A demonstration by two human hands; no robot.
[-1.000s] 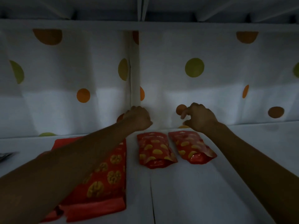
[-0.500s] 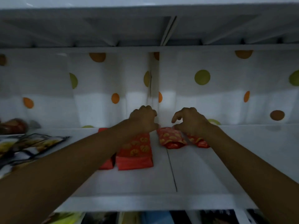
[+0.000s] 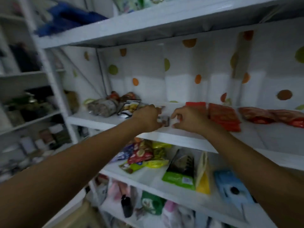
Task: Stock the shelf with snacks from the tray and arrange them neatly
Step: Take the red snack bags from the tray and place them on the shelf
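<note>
Having shifted left from the red packets, you are now closing both grips, left hand and right hand, on a small blurred pack on the shelf, arranging continuing.

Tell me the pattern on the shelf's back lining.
White back lining with scattered orange, green and brown dots, seen in the head view.

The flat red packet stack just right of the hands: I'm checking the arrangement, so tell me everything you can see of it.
The red packet stack looks like glossy flat pouches with an orange print, blurred. It lies flat on the white shelf, slightly angled, its near edge close to the shelf front. The right hand overlaps its left side; whether they touch is unclear.
</note>
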